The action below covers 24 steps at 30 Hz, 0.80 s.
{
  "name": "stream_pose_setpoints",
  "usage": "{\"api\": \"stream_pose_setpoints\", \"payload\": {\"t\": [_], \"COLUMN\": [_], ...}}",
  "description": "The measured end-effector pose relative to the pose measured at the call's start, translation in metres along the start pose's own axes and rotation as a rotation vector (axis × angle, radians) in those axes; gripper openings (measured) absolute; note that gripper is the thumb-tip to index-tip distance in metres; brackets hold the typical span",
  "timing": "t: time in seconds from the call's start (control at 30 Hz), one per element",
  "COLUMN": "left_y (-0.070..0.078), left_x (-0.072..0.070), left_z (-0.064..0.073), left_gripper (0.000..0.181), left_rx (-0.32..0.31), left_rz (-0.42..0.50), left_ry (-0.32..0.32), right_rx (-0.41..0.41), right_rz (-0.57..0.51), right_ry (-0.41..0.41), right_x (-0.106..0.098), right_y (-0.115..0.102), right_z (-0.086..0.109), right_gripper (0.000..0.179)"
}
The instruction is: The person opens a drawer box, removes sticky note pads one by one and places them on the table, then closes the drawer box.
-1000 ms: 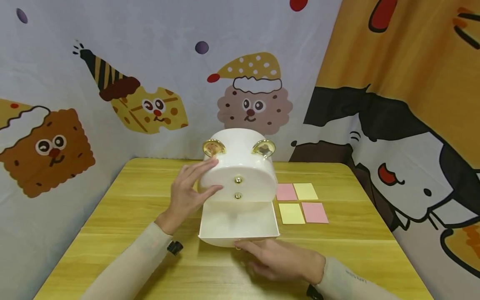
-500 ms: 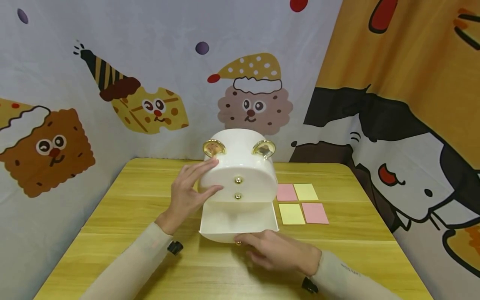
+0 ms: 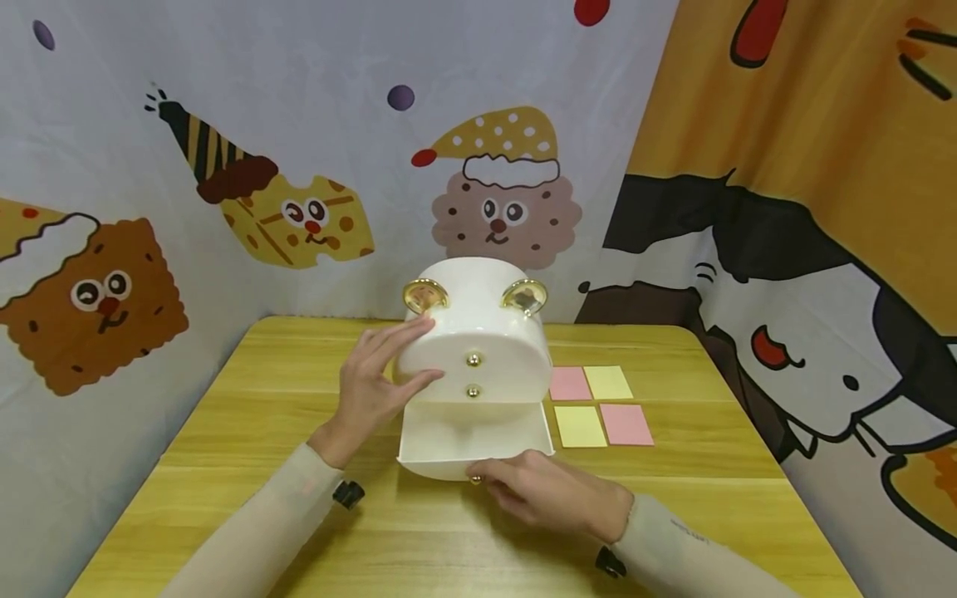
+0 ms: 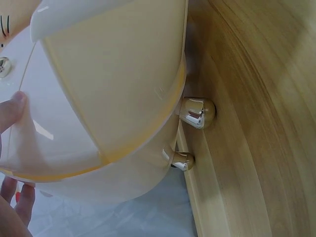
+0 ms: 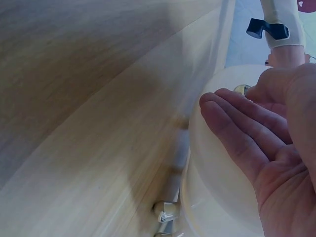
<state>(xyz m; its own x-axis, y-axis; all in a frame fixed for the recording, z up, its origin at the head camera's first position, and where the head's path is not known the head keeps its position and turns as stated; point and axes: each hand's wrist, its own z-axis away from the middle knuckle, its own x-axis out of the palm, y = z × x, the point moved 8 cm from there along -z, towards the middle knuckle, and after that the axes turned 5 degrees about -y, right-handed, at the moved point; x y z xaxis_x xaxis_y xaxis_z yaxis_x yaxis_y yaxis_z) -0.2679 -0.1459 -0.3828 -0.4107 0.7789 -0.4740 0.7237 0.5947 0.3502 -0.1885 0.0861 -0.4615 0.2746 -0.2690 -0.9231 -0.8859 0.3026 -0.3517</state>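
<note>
A white round-topped drawer box with gold ears and two gold knobs stands on the table. Its bottom drawer is pulled out toward me, and its inside looks bare. My left hand rests against the box's left side; the thumb lies on the front face in the left wrist view, fingers on the side wall. With thumb and forefinger, my right hand pinches the drawer's gold knob. In the right wrist view its other fingers extend beside the drawer front.
Pink and yellow sticky notes lie on the wooden table right of the box. Gold feet show under the box. A cartoon-printed cloth hangs close behind the table.
The drawer has slid a little way back toward the box, and my right hand has moved forward with its knob. My left hand has kept its place.
</note>
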Motion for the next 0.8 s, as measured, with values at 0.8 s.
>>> {"api": "stream_pose_setpoints", "payload": {"t": [0.8], "left_y": [-0.005], "left_x": [0.002], "left_z": [0.0], "left_gripper": [0.079], "left_rx": [-0.006], "left_rz": [-0.008], "left_ry": [-0.023], "right_rx": [0.157], "right_rz": [-0.036], "right_ry": [0.012], "right_x": [0.001], "right_y": [0.022], "right_z": [-0.016], "right_gripper": [0.024]}}
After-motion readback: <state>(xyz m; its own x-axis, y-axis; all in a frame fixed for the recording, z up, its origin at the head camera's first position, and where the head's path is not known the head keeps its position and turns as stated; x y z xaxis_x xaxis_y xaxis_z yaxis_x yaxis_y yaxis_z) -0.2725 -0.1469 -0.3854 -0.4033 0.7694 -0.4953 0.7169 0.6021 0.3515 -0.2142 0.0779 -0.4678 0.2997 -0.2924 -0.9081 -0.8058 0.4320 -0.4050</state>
